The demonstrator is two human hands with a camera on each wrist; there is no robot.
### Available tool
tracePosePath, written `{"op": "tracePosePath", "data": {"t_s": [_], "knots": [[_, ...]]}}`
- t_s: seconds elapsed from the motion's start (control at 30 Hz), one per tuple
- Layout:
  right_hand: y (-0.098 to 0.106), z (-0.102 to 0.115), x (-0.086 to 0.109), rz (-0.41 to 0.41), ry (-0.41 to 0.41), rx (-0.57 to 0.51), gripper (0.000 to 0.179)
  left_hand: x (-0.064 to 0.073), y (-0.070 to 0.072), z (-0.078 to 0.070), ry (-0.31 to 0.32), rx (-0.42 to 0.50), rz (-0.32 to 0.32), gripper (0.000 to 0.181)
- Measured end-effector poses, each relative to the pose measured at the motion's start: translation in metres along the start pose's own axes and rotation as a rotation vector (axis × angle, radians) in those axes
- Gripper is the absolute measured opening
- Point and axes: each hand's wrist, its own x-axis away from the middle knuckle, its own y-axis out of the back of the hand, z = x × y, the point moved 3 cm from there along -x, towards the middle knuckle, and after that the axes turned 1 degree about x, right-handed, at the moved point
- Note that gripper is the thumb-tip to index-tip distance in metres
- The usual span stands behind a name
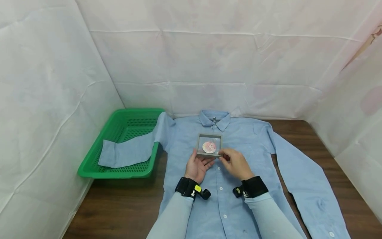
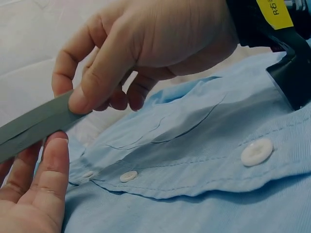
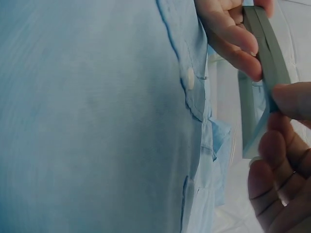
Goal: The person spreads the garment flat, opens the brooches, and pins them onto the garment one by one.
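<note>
A square grey display frame with a see-through window and a round pink-and-white disc inside is held tilted above the shirt. My left hand holds its lower left part, with fingers under it and the thumb at the side. At the lower right corner, my right hand pinches the frame's edge between thumb and fingers. The left wrist view shows the grey edge side-on, the right hand gripping above and left fingers below. Beneath lies a light-blue button-up shirt, spread out collar away from me.
A green perforated basket stands at the left, with one shirt sleeve draped into it. The other sleeve stretches over the dark wooden table at the right. White cloth hangs behind and on both sides.
</note>
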Motion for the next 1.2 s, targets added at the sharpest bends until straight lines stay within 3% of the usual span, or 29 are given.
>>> {"op": "tracePosePath", "data": {"t_s": [0.23, 0.53, 0.97, 1.2], "knots": [[-0.001, 0.001, -0.004, 0.037, -0.053, 0.097, 0.019, -0.001, 0.001, 0.001, 0.014, -0.037, 0.007, 0.057], [-0.002, 0.023, -0.021, 0.048, 0.083, 0.203, 0.019, 0.001, -0.001, 0.001, 0.001, -0.119, 0.081, 0.044], [0.003, 0.025, -0.020, 0.079, 0.047, 0.177, 0.023, 0.002, -0.002, 0.002, 0.003, -0.130, 0.080, 0.043], [0.005, 0.029, -0.020, 0.094, 0.037, 0.164, 0.020, 0.001, -0.006, 0.003, -0.007, -0.252, 0.078, 0.053]]}}
